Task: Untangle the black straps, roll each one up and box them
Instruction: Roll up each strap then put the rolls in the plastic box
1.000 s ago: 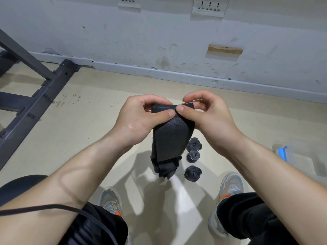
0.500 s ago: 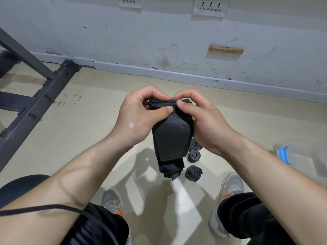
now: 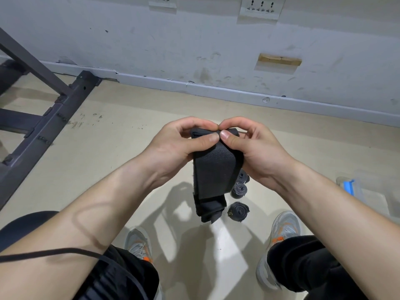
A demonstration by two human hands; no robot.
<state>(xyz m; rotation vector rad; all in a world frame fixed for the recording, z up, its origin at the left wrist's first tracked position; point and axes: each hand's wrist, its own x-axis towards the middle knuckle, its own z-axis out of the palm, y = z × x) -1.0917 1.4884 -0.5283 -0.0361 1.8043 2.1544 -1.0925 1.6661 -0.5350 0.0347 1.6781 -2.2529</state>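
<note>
Since the earlier frames both thumbs have closed together at the top edge of the black strap [image 3: 213, 167], and the first fold of that edge is now turned over; the hanging tail sits slightly higher than before.

Left hand [image 3: 173, 146]: fingers curled behind the strap's top edge, thumb pressed on its front, grasping it. Right hand [image 3: 257, 148]: same pinch on the other side of the edge, thumb tips touching. The strap is held in the air between the knees, above the floor [image 3: 121, 148], its lower end bunched and hanging free.

Progress, as judged: the roll on this strap is barely begun; nearly its whole length remains to be wound.

Count of finished work: three rolled straps [image 3: 238, 211] lie on the floor just beyond the hanging one, the farthest partly hidden behind it. One strap is in hand. No other loose straps are visible.

Boxing appears not started: a clear box [image 3: 372, 200] with a blue part stands well apart at the right edge, and no rolls can be seen in it.
</note>
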